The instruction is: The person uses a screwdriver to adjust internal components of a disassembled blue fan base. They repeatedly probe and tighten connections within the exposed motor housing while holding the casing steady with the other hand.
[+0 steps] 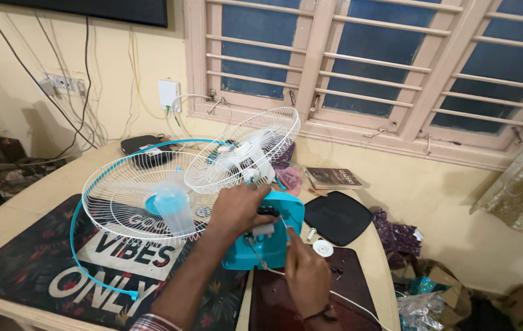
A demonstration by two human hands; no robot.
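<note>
A table fan lies in pieces on the table. My left hand point(237, 208) grips the dark switch part on top of the turquoise fan base point(271, 245). My right hand point(305, 276) is closed on a thin screwdriver-like tool, index finger stretched along it toward the base. A white cord point(353, 304) runs out from under that hand. Behind my left hand, the white rear grille point(243, 147) stands tilted. The blue-rimmed front grille point(120, 196) lies flat to the left, with the translucent blade point(172, 211) on it.
A white round knob point(323, 247) and small black screws point(337, 270) lie on a dark maroon mat point(359, 276). A black pad point(338, 217) and a book point(333, 178) are by the wall. A printed mat point(41, 257) covers the table's left. Bags point(421, 300) clutter the right.
</note>
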